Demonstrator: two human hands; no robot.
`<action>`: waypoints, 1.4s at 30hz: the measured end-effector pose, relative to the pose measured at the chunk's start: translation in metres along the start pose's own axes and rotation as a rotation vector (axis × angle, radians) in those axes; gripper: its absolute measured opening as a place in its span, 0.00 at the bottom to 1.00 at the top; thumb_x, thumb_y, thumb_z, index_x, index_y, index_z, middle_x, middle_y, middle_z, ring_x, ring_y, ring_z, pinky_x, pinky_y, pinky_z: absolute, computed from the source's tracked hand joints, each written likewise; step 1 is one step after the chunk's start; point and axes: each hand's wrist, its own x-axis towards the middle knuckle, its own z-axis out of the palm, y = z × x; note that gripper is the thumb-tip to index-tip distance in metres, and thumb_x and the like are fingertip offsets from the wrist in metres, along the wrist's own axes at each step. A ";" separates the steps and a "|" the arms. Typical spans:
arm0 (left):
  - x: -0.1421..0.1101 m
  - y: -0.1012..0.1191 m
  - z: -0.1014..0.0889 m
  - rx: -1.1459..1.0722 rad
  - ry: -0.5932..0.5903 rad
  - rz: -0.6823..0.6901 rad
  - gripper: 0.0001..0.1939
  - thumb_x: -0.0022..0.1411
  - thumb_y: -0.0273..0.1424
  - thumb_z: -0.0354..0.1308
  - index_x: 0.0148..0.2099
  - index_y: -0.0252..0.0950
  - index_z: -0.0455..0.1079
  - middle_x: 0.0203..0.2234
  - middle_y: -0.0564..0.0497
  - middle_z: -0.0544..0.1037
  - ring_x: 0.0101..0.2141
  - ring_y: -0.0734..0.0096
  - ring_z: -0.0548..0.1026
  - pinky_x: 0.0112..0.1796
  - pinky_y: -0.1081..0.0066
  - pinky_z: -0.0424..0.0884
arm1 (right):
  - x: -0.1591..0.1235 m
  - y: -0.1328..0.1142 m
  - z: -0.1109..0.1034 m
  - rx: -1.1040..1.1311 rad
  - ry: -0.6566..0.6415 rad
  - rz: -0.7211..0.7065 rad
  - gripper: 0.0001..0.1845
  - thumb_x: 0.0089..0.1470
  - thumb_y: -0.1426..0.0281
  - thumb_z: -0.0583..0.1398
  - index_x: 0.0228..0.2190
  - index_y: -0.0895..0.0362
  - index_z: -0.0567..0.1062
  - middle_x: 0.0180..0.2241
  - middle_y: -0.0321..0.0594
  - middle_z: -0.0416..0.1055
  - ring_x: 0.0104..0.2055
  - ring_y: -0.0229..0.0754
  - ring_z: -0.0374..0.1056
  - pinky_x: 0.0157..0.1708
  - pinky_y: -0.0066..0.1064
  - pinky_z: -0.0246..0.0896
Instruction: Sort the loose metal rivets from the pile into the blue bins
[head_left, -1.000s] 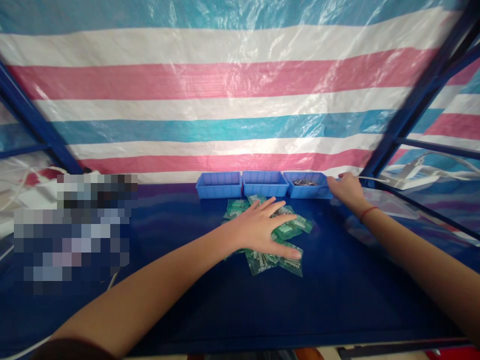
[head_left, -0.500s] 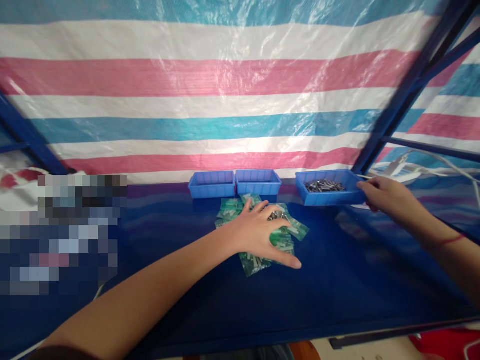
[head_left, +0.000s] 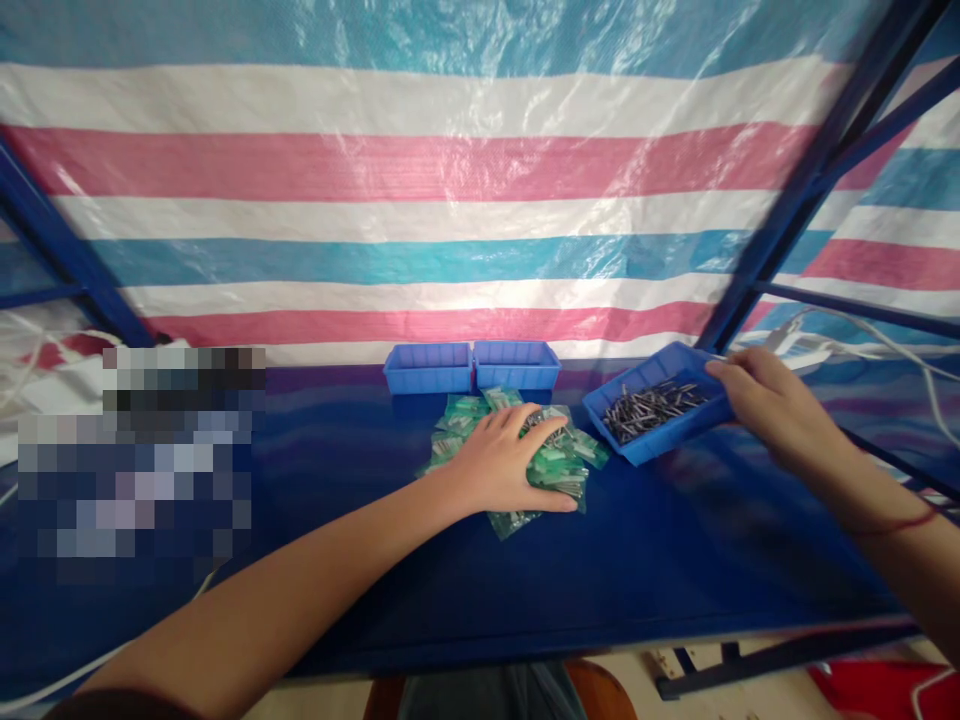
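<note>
My left hand [head_left: 504, 462] lies on a heap of small green plastic packets [head_left: 559, 465] in the middle of the dark blue table [head_left: 420, 590], fingers curled over the packets. My right hand [head_left: 772, 405] grips the right end of a small blue tray [head_left: 641, 445] that holds several thin metal pins [head_left: 651, 406]. That tray sits at an angle, right of the packets and apart from the row at the back.
Two more blue trays [head_left: 427, 370] [head_left: 516, 365] stand side by side at the back of the table. A striped tarp [head_left: 450, 200] hangs behind. Blue frame bars [head_left: 795, 190] rise at the right, with white cables [head_left: 862, 340] beyond. A blurred patch covers the left.
My right hand has pulled the tray of pins out of the back row, toward me, and turned it. My left hand has curled its fingers over the packets and drawn them together.
</note>
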 end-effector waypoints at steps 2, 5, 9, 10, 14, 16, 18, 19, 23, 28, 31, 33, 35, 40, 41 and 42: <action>-0.001 -0.001 0.001 -0.001 0.016 -0.007 0.52 0.47 0.62 0.51 0.67 0.45 0.40 0.65 0.42 0.44 0.63 0.41 0.46 0.58 0.45 0.51 | 0.001 -0.017 0.001 -0.064 -0.009 -0.054 0.11 0.50 0.59 0.52 0.28 0.54 0.62 0.22 0.35 0.61 0.26 0.42 0.60 0.28 0.35 0.57; -0.001 -0.003 0.003 -0.017 0.010 -0.016 0.54 0.46 0.63 0.50 0.68 0.45 0.35 0.67 0.43 0.37 0.64 0.41 0.41 0.58 0.44 0.48 | 0.000 -0.042 0.009 -0.092 -0.024 -0.198 0.11 0.51 0.60 0.51 0.29 0.55 0.61 0.28 0.42 0.66 0.31 0.45 0.63 0.32 0.36 0.56; -0.002 -0.003 0.005 -0.042 0.017 -0.023 0.57 0.45 0.64 0.50 0.68 0.45 0.30 0.67 0.45 0.35 0.64 0.43 0.36 0.59 0.44 0.45 | -0.006 -0.066 0.022 -0.141 -0.024 -0.369 0.11 0.54 0.61 0.50 0.33 0.56 0.62 0.35 0.49 0.69 0.36 0.50 0.64 0.35 0.38 0.57; -0.002 -0.003 0.005 -0.044 0.027 -0.025 0.58 0.45 0.64 0.51 0.68 0.45 0.29 0.67 0.45 0.35 0.64 0.43 0.36 0.59 0.44 0.45 | -0.008 -0.071 0.025 -0.148 -0.021 -0.391 0.11 0.54 0.61 0.50 0.33 0.56 0.63 0.35 0.50 0.69 0.36 0.51 0.65 0.35 0.38 0.57; -0.004 -0.003 0.007 -0.059 0.067 -0.026 0.59 0.44 0.63 0.53 0.68 0.45 0.27 0.67 0.45 0.32 0.64 0.43 0.32 0.59 0.40 0.42 | -0.016 -0.095 0.032 -0.203 -0.003 -0.477 0.10 0.56 0.63 0.49 0.36 0.55 0.65 0.35 0.49 0.68 0.36 0.51 0.65 0.34 0.38 0.57; -0.004 -0.003 0.008 -0.065 0.085 -0.028 0.60 0.43 0.63 0.53 0.68 0.45 0.27 0.67 0.45 0.31 0.64 0.43 0.30 0.58 0.39 0.42 | -0.020 -0.108 0.034 -0.241 -0.007 -0.538 0.11 0.57 0.64 0.49 0.37 0.56 0.66 0.36 0.50 0.68 0.36 0.51 0.65 0.34 0.38 0.58; -0.005 -0.003 0.009 -0.069 0.104 -0.033 0.60 0.43 0.63 0.55 0.68 0.44 0.28 0.67 0.44 0.31 0.64 0.44 0.30 0.58 0.39 0.41 | -0.023 -0.119 0.036 -0.275 -0.003 -0.601 0.12 0.57 0.65 0.48 0.37 0.57 0.67 0.36 0.50 0.67 0.36 0.51 0.65 0.34 0.39 0.58; -0.005 -0.003 0.010 -0.069 0.116 -0.033 0.60 0.43 0.62 0.55 0.68 0.44 0.29 0.67 0.44 0.31 0.64 0.44 0.30 0.58 0.39 0.41 | -0.025 -0.123 0.037 -0.288 0.003 -0.629 0.12 0.57 0.66 0.48 0.37 0.57 0.67 0.36 0.50 0.67 0.36 0.51 0.65 0.34 0.39 0.58; -0.006 -0.004 0.012 -0.049 0.174 -0.024 0.60 0.43 0.61 0.57 0.68 0.43 0.31 0.67 0.42 0.34 0.64 0.44 0.30 0.58 0.39 0.40 | -0.029 -0.138 0.042 -0.312 0.046 -0.713 0.11 0.56 0.68 0.49 0.37 0.59 0.67 0.36 0.50 0.67 0.36 0.51 0.65 0.34 0.38 0.57; -0.006 -0.005 0.015 -0.036 0.218 -0.016 0.61 0.42 0.61 0.57 0.68 0.42 0.32 0.66 0.39 0.36 0.64 0.42 0.32 0.58 0.37 0.40 | -0.033 -0.148 0.046 -0.325 0.072 -0.776 0.11 0.56 0.69 0.48 0.37 0.59 0.67 0.35 0.50 0.67 0.35 0.50 0.64 0.33 0.38 0.56; -0.006 -0.005 0.015 -0.031 0.227 -0.020 0.61 0.42 0.61 0.57 0.68 0.39 0.35 0.66 0.37 0.38 0.64 0.42 0.33 0.58 0.38 0.40 | -0.034 -0.153 0.047 -0.342 0.073 -0.792 0.11 0.57 0.69 0.48 0.37 0.59 0.67 0.34 0.49 0.67 0.34 0.50 0.63 0.33 0.37 0.55; -0.006 -0.005 0.015 -0.026 0.232 -0.029 0.60 0.42 0.62 0.56 0.68 0.36 0.37 0.66 0.36 0.38 0.64 0.41 0.33 0.58 0.38 0.40 | -0.035 -0.156 0.047 -0.354 0.067 -0.806 0.11 0.57 0.69 0.48 0.37 0.59 0.66 0.34 0.49 0.67 0.34 0.49 0.63 0.33 0.37 0.55; -0.006 -0.003 0.015 -0.018 0.243 -0.044 0.60 0.41 0.62 0.56 0.67 0.35 0.40 0.65 0.36 0.39 0.64 0.40 0.32 0.58 0.37 0.40 | -0.036 -0.158 0.047 -0.358 0.063 -0.824 0.11 0.57 0.69 0.48 0.37 0.59 0.66 0.34 0.49 0.66 0.34 0.49 0.62 0.32 0.37 0.54; -0.007 -0.001 0.015 0.019 0.300 -0.070 0.57 0.39 0.63 0.57 0.64 0.35 0.49 0.64 0.35 0.44 0.64 0.40 0.35 0.56 0.34 0.38 | -0.036 -0.162 0.047 -0.360 0.043 -0.846 0.11 0.57 0.69 0.47 0.37 0.60 0.66 0.34 0.50 0.66 0.34 0.49 0.62 0.32 0.36 0.53; -0.007 0.000 0.015 0.027 0.313 -0.069 0.56 0.39 0.63 0.57 0.63 0.35 0.50 0.64 0.35 0.46 0.64 0.40 0.36 0.56 0.34 0.38 | -0.036 -0.163 0.047 -0.363 0.035 -0.848 0.11 0.57 0.69 0.47 0.37 0.60 0.66 0.35 0.50 0.66 0.34 0.49 0.62 0.32 0.36 0.53; -0.007 0.000 0.015 0.034 0.326 -0.066 0.54 0.39 0.63 0.57 0.62 0.35 0.53 0.63 0.36 0.48 0.63 0.40 0.38 0.57 0.35 0.39 | -0.037 -0.164 0.047 -0.367 0.028 -0.849 0.11 0.57 0.69 0.47 0.37 0.60 0.66 0.35 0.50 0.66 0.34 0.49 0.62 0.32 0.36 0.53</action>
